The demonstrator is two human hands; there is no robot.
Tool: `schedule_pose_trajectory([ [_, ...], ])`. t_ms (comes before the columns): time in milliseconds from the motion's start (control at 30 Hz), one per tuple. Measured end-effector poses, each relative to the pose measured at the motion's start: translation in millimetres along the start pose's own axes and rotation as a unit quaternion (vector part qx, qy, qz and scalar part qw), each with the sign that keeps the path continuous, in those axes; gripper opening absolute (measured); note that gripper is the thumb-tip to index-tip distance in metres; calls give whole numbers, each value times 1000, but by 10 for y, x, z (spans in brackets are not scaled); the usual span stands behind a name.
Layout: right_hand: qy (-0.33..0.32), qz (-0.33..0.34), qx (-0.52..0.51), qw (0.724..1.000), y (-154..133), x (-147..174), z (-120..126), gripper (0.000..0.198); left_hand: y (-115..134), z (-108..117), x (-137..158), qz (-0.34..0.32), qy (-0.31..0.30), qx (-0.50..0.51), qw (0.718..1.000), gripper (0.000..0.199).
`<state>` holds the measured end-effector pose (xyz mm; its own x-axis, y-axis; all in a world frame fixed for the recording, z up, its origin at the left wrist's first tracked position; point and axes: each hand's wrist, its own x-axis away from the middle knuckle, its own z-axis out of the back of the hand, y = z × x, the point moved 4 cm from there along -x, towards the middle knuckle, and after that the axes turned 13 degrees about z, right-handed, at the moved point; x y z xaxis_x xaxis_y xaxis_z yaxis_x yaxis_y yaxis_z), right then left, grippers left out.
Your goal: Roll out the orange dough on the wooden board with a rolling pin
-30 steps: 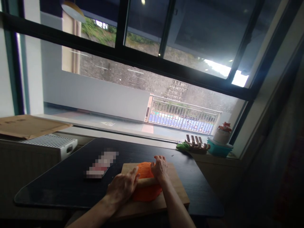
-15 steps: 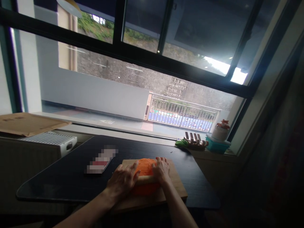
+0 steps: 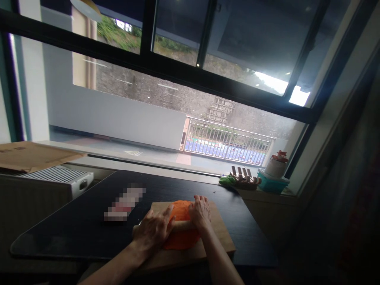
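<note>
A sheet of orange dough (image 3: 181, 240) lies flat on a wooden board (image 3: 222, 233). Across its middle runs a pale wooden rolling pin (image 3: 183, 225), with dough showing on both sides of it. My left hand (image 3: 153, 228) rests over the pin's left part, fingers curved across it and pointing forward; the pin's left tip peeks out beside the wrist. Over the right part lies my right hand (image 3: 201, 211), its fingers reaching past the pin towards the far edge of the dough. The pin's right end is hidden under this hand.
The board sits on a dark table (image 3: 74, 229). A blurred-out flat item (image 3: 124, 204) lies to the left. Beyond the table are a radiator (image 3: 80, 182), a cardboard piece (image 3: 38, 156), a green item (image 3: 227, 181) and a teal container (image 3: 271, 181) by the window.
The rolling pin and both hands have shifted slightly away from me over the dough. More orange shows on the near side. The view has also moved a little.
</note>
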<state>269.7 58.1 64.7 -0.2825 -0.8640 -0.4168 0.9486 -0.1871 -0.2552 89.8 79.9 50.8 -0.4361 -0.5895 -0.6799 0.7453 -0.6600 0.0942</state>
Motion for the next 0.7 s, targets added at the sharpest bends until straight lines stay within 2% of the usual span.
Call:
schedule_pose_trajectory([
  [200,-5,-19,2,1000,24,201,70,41,6,21,47,1,23,5,1000,36],
  [367,-14,-21,15,1000,50,-57,-35,40,-42,-71,-64,-2,19,7,1000,39],
  [533,-26,-12,25,999,49,-324,-144,39,-79,-109,-161,-10,54,-21,998,38],
  [700,-31,-6,22,999,17,-288,-94,40,-78,-125,-128,3,75,-10,997,36],
])
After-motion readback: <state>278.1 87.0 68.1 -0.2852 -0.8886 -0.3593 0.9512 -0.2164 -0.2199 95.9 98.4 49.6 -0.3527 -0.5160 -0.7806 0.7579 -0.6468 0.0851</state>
